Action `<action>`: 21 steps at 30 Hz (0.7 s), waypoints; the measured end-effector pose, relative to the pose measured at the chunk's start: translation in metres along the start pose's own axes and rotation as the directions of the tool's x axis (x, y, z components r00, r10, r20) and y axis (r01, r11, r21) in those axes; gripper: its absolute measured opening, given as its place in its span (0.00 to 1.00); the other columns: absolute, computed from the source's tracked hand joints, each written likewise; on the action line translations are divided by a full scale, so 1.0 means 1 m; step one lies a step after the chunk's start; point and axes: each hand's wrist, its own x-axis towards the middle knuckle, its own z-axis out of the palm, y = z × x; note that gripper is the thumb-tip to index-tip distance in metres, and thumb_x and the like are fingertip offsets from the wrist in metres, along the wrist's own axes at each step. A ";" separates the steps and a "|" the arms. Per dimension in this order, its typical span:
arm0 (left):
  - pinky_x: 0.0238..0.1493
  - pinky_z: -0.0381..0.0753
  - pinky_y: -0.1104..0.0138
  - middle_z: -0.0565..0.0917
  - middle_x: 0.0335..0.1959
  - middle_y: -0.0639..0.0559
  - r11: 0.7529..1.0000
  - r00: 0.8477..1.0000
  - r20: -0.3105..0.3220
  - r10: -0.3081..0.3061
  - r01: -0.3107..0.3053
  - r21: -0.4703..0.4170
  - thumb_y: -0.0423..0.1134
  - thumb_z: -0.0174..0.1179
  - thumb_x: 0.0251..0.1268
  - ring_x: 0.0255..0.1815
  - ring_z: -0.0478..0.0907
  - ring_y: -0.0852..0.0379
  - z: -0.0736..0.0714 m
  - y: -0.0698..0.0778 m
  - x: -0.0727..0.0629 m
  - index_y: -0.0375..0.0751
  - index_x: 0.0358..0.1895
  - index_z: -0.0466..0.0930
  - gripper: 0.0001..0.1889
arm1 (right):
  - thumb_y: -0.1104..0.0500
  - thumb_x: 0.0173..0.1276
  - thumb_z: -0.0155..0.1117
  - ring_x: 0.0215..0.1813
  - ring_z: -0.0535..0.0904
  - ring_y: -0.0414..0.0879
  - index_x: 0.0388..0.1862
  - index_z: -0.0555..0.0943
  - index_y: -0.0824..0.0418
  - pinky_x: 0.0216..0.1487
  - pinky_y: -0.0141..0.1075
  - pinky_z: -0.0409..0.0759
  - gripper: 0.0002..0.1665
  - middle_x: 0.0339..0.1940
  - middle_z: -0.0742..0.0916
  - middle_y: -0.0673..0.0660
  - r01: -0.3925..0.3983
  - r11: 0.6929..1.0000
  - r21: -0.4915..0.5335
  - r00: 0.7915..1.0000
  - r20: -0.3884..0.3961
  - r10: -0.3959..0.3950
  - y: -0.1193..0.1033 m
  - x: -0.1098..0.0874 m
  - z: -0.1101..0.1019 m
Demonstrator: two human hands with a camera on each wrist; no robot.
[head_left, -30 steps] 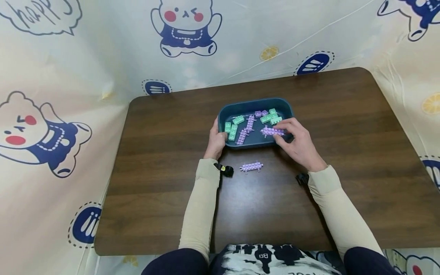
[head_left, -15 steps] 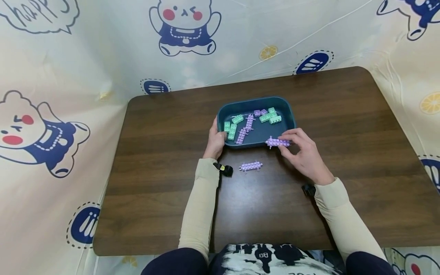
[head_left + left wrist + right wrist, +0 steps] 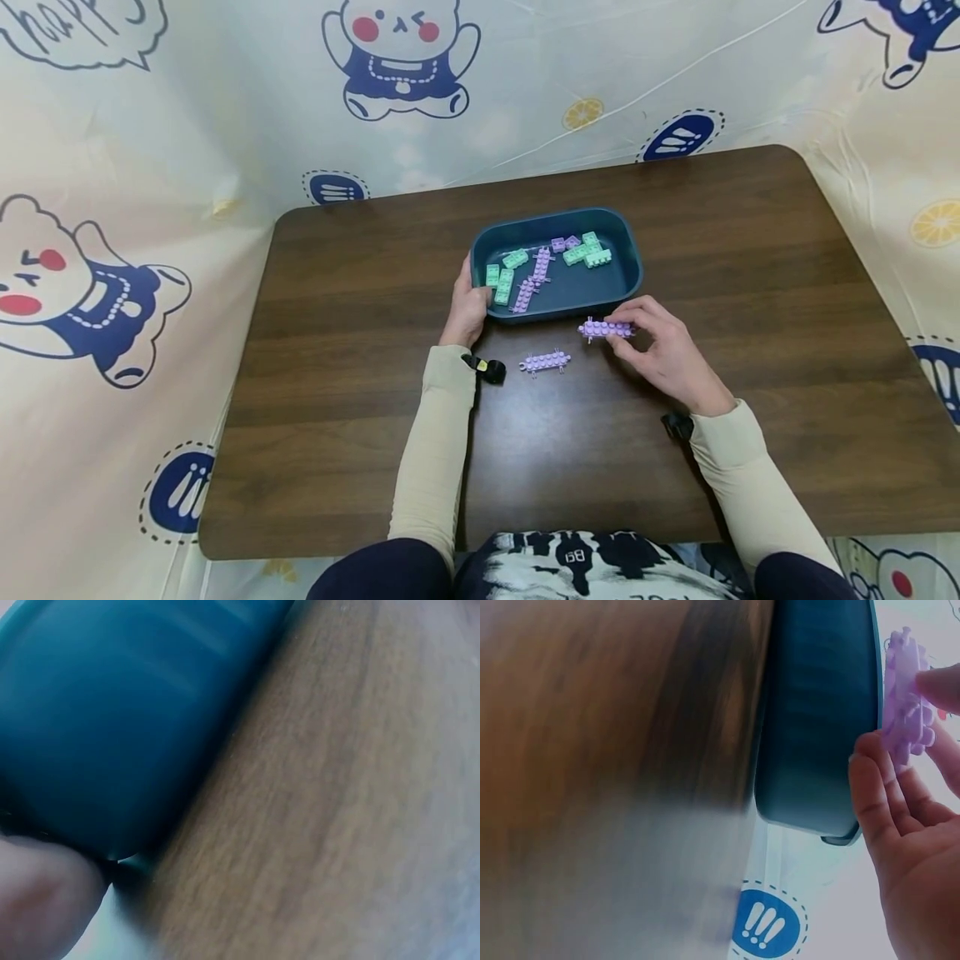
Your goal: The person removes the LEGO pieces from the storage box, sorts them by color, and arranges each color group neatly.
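Observation:
My right hand (image 3: 663,348) pinches a purple studded building block (image 3: 604,329) with small side pegs, just in front of the tray's near rim. In the right wrist view the thumb presses one face of that purple block (image 3: 906,697), with the fingers behind it. My left hand (image 3: 467,308) grips the left end of the dark teal tray (image 3: 581,296), thumb over its rim. Only a fingertip (image 3: 45,900) and the tray wall (image 3: 127,712) show in the left wrist view. A second purple block (image 3: 545,362) of the same kind lies on the table in front of the tray.
Inside the tray are linked purple blocks (image 3: 533,281), small purple pieces (image 3: 565,243), and green bricks at the left (image 3: 505,286) and right (image 3: 587,250). The brown wooden table (image 3: 360,333) has rounded corners. A printed curtain (image 3: 240,100) stands behind it.
My right hand has lifted the purple block out of the tray and drawn it toward me, past the near rim. The left hand keeps its hold on the tray.

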 end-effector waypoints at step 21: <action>0.72 0.52 0.60 0.53 0.77 0.58 1.000 1.000 0.000 0.008 -0.008 -0.022 0.15 0.38 0.50 0.73 0.52 0.58 0.000 -0.001 0.001 0.53 0.79 0.45 0.49 | 0.57 0.63 0.69 0.47 0.75 0.43 0.47 0.84 0.53 0.50 0.45 0.78 0.13 0.48 0.79 0.48 -0.094 0.995 -0.042 0.972 0.214 0.101 0.004 -0.003 -0.001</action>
